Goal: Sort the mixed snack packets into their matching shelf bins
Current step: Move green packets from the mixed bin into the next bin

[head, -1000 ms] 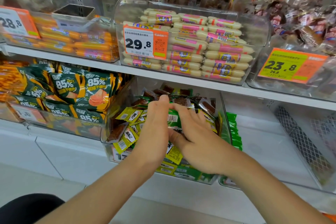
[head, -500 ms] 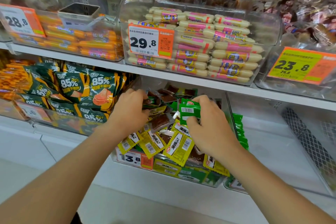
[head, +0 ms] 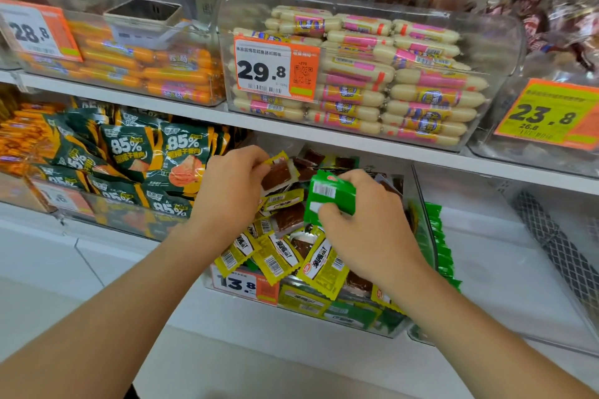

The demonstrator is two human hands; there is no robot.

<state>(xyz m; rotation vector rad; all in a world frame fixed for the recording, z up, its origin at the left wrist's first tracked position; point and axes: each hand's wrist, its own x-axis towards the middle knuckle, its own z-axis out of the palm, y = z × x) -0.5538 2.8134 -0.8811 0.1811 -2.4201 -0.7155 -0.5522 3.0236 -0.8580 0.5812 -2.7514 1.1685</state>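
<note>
A clear bin (head: pixel 418 220) on the lower shelf holds a mixed heap of yellow packets (head: pixel 319 266) and green ones. My right hand (head: pixel 366 227) grips a small stack of green packets (head: pixel 330 194) just above the heap. My left hand (head: pixel 230 191) pinches a yellow-edged packet with a brown strip inside (head: pixel 278 173) at the bin's back left. To the right, a second clear bin (head: pixel 505 269) has a row of green packets (head: pixel 442 246) stood against its left wall.
Left of the mixed bin stands a bin of dark green 85% pouches (head: pixel 155 165). The upper shelf (head: pixel 181 113) carries bins of orange sausages (head: pixel 146 68) and pale sausages (head: pixel 389 84), close above my hands. An orange 13.8 price tag (head: pixel 243 283) marks the mixed bin's front.
My hands have drawn apart over the heap. The right one gathered green packets and lifted them slightly; the left one took hold of a yellow-edged packet at the back left.
</note>
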